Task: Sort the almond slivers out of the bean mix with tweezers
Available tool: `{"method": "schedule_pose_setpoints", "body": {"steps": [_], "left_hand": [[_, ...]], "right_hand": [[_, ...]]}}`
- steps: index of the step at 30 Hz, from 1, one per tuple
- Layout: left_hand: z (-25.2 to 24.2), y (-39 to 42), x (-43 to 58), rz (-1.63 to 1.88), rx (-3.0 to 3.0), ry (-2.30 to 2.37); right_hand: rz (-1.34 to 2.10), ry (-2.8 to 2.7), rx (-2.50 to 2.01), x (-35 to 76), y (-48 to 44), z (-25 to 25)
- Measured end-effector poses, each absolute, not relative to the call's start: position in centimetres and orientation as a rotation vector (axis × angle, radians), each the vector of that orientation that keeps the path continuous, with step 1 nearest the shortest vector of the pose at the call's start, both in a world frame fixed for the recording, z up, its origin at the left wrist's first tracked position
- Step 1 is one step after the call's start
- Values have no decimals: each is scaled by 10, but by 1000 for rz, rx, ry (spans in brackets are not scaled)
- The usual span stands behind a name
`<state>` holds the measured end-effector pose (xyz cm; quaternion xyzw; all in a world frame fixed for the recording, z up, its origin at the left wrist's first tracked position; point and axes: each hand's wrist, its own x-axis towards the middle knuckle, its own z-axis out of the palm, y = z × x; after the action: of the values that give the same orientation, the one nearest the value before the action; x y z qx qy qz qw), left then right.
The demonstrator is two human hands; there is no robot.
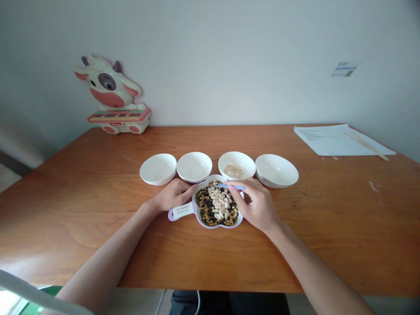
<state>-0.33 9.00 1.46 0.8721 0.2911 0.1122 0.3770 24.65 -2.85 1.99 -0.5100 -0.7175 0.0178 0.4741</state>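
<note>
a person's right hand (257, 205) pinches a slim blue tool (240, 187), its tip over pale seeds (220, 202) in a lobed dish (207, 180) mid-table (98, 188). the left hand's (173, 195) thumb touches the rim; whether it grips, i cannot tell. four white bowls (194, 167) line up just beyond.

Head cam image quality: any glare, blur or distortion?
Head view throughout: pale glare on the table at lower left; wall label blurred, unreadable; outer parts look stretched, wide-angle style; pale pieces in the dish are distinct.
</note>
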Motion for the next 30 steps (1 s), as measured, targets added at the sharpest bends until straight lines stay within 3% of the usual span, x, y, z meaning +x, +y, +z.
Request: {"method": "schedule_pose_setpoints", "body": {"steps": [30], "left_hand": [[16,89,-2,328,2192,722]], "right_hand": [[33,-1954,-1180,249,-26,19]]}}
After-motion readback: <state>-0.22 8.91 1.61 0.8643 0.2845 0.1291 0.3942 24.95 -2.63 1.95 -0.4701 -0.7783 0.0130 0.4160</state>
